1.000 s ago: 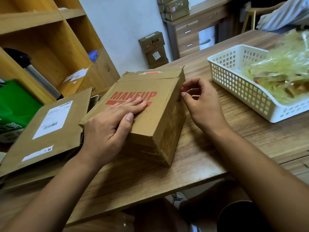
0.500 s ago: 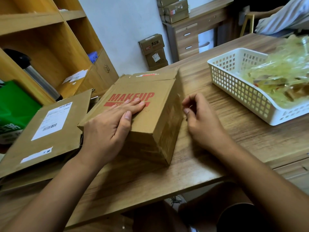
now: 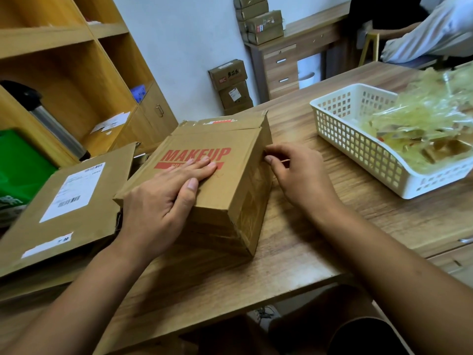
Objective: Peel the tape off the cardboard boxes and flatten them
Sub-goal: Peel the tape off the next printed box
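Left hand, just right of a flattened box with a shipping label, lies palm down on the printed top of the cardboard box. Its fingers are straight and spread, and the thumb runs along the near edge. It grips nothing and looks to be there as a weight, so the box will not slide or tip while the other side is worked.

The box stands unflattened on the tabletop, tilted a little, near the front edge. Glossy clear tape shows on its right side face.

At the upper edge of that face is the right hand, fingers curled, with thumb and forefinger tips close together against the cardboard. It is probably hunting for a tape end to lift, but whether any tape is pinched cannot be told.

Further right and well apart from the box, a white basket holds a heap of crumpled tape strips, on the peeling hand's side where strips can be dropped in.
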`<state>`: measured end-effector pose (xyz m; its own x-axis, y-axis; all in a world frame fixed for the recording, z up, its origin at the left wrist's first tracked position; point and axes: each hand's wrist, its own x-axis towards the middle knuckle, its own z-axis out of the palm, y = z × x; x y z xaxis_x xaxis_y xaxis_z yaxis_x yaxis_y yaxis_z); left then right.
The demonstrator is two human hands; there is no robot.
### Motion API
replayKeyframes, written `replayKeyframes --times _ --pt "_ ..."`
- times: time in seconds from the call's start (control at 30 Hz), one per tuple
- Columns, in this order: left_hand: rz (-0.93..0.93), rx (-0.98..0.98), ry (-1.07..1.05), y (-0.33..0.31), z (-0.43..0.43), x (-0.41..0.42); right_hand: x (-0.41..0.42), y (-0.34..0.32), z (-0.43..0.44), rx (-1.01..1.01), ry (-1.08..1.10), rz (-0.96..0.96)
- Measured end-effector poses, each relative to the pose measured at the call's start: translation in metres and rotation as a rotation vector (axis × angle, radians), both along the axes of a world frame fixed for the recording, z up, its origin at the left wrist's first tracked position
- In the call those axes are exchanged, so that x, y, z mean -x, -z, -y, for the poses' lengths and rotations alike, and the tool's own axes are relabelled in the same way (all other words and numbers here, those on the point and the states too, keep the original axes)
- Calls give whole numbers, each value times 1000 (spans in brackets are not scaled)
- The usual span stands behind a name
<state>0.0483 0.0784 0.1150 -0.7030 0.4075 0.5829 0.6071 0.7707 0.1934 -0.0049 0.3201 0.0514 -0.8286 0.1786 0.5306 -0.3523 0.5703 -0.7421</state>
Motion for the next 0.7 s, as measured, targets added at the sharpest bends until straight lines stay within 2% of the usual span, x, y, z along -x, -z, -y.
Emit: replayKeyframes --times 0.13,0.5,0.7 --pt "-10 3 -5 0 -1 0 3 -8 1 -41 54 -45" --pt "-66 70 -67 3 -2 1 -6 -6 -1 -193 91 -13" --pt "-47 67 -51 2 0 1 -22 1 -1 -169 58 0"
